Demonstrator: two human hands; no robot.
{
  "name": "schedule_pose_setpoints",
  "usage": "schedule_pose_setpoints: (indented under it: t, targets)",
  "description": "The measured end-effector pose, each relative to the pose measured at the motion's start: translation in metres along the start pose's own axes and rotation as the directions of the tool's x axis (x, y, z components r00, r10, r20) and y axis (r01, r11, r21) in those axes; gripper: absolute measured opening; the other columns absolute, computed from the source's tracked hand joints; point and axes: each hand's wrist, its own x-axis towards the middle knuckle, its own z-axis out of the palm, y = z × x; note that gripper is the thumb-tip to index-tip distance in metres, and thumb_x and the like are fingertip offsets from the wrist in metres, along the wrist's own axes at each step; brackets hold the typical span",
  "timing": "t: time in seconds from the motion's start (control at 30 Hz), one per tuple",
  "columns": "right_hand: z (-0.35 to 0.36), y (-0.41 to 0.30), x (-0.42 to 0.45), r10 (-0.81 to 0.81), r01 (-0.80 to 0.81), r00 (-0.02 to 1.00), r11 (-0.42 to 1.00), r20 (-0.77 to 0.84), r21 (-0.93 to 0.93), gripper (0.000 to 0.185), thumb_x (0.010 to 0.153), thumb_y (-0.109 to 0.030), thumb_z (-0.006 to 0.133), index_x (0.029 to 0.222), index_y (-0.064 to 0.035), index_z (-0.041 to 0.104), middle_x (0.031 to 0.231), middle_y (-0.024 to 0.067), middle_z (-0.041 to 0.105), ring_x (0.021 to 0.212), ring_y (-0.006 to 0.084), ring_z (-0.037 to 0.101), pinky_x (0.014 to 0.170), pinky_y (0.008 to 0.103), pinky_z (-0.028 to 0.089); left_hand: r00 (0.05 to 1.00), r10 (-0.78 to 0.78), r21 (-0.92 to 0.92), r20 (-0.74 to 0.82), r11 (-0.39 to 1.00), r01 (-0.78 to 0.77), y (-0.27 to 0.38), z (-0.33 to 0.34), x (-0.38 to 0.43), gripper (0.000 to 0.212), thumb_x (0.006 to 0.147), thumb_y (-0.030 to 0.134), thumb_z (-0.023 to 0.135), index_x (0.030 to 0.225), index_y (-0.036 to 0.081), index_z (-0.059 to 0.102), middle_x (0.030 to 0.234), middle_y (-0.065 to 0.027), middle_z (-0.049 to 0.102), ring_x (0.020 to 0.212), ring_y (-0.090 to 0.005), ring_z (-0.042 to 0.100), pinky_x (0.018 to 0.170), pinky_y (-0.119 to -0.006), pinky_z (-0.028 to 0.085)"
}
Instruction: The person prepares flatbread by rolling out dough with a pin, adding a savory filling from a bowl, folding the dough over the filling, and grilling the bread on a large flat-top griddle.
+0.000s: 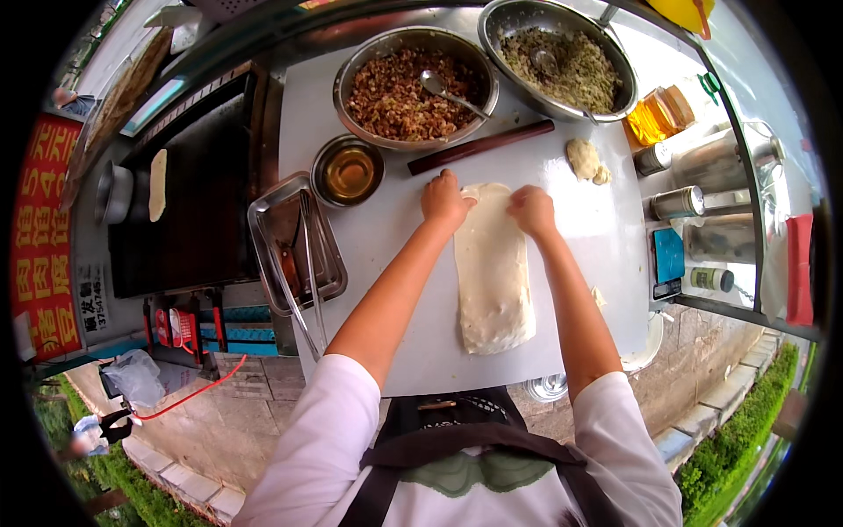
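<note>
A long flat sheet of dough (495,277) lies lengthwise on the white work surface, its lower part lumpy. At its far end my left hand (446,201) grips the left edge between thumb and fingers. Opposite it, my right hand (532,209) pinches the right edge. Just beyond my hands lies a dark wooden rolling pin (481,147). Behind that are a steel bowl of reddish meat filling (408,99) with a spoon, and another steel bowl of pale, greenish crumbly filling (579,72), also with a spoon. A small lump of dough (583,159) rests to the right.
At left, a black griddle (191,197) holds a strip of dough (158,184). Between griddle and board sit a bowl of oil (349,172) and a steel tray (337,290) with tongs (309,250). An oil jug (662,117), shaker tins (681,202) and a scale (668,257) line the right.
</note>
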Motion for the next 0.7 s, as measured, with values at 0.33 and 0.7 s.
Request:
schedule_pose_setpoints:
  t: [0.33,0.7]
  targets:
    - [0.003,-0.021,-0.006,0.065,-0.065,0.998,0.998,0.004,-0.017,0.032,0.078,-0.016,0.093,0.105,-0.0027,0.083,0.098,0.0201,0.081,0.093,0.0342,0.079,0.084,0.0416,0.062,0.973,0.098,-0.23,0.208,0.972,-0.049,-0.01,0.001,0.018,0.027,0.093,0.021,0.085,0.107,0.002,0.07,0.099,-0.013,0.079,0.088,-0.0228,0.075,0.079,-0.039,0.061]
    - [-0.082,0.015,-0.023,-0.275,0.095,0.918,0.851,0.285,0.516,0.019,0.091,-0.001,0.086,0.109,0.0036,0.084,0.098,0.0115,0.084,0.088,0.0165,0.079,0.083,0.0304,0.063,0.845,0.342,-0.543,0.41,0.836,-0.075,-0.002,-0.069,-0.045,0.017,0.104,0.009,0.075,0.114,0.003,0.063,0.102,-0.009,0.08,0.092,-0.0129,0.073,0.08,-0.032,0.059]
